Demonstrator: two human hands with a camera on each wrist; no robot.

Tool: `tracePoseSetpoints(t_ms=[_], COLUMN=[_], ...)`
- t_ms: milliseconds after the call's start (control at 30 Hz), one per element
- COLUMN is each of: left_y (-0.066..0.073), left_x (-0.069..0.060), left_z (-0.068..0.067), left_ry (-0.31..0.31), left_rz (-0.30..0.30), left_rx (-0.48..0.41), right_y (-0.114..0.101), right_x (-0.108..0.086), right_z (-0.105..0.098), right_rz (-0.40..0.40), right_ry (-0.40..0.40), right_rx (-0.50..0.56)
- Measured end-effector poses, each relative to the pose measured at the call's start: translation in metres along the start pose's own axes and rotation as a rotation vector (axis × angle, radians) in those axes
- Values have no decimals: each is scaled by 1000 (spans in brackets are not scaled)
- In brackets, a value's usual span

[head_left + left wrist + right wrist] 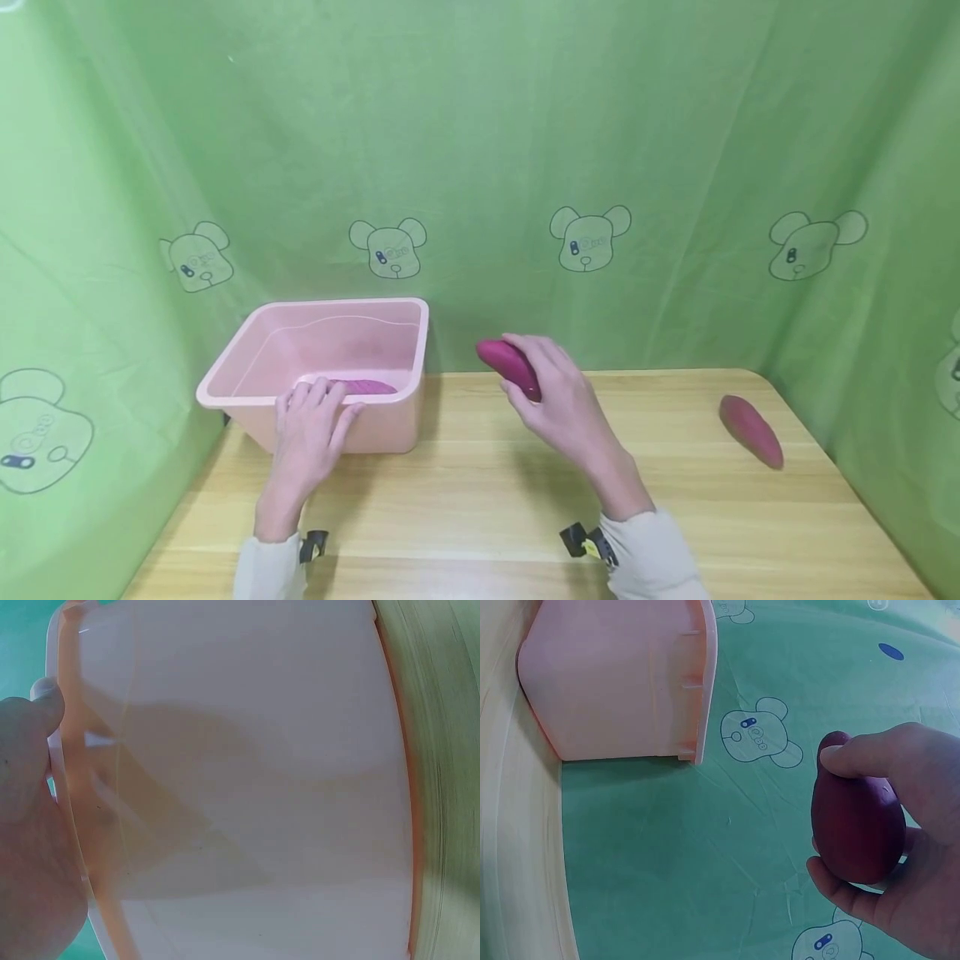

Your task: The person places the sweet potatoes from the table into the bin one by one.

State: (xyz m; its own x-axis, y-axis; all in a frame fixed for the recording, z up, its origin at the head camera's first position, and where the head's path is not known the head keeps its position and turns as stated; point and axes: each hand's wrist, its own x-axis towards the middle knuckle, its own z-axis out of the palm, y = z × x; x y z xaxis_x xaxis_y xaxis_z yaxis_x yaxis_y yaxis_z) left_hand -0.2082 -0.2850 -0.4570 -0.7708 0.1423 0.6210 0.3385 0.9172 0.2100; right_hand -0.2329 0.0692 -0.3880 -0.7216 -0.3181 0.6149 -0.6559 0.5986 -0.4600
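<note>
My right hand [553,392] holds a dark reddish-purple sweet potato [507,363] above the table, thumb on one side and fingers on the other. The right wrist view shows the same sweet potato [857,817] between thumb and fingers. At the left, my left hand [309,425] grips the near rim of a pink plastic bin [247,350], fingers over the edge and thumb outside. Inside the bin lies a brighter purple, elongated item [367,387], partly hidden by the rim and fingers. The left wrist view shows mostly the bin's outer wall [262,825].
Another reddish sweet potato [752,431] lies on the wooden table [465,508] near its right edge. A green curtain [487,150] printed with bear heads hangs behind the table and along both sides.
</note>
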Motion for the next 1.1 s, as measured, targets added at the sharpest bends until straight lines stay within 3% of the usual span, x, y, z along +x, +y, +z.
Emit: tracePoseSetpoints(t_ms=[1100], left_y=[-1], left_x=[0], left_z=[-1], left_ry=[9], left_rz=[12], left_rx=[2], right_y=[-17], right_x=[26], right_z=[10], right_rz=[-79], right_ry=[-35], right_rx=[-19])
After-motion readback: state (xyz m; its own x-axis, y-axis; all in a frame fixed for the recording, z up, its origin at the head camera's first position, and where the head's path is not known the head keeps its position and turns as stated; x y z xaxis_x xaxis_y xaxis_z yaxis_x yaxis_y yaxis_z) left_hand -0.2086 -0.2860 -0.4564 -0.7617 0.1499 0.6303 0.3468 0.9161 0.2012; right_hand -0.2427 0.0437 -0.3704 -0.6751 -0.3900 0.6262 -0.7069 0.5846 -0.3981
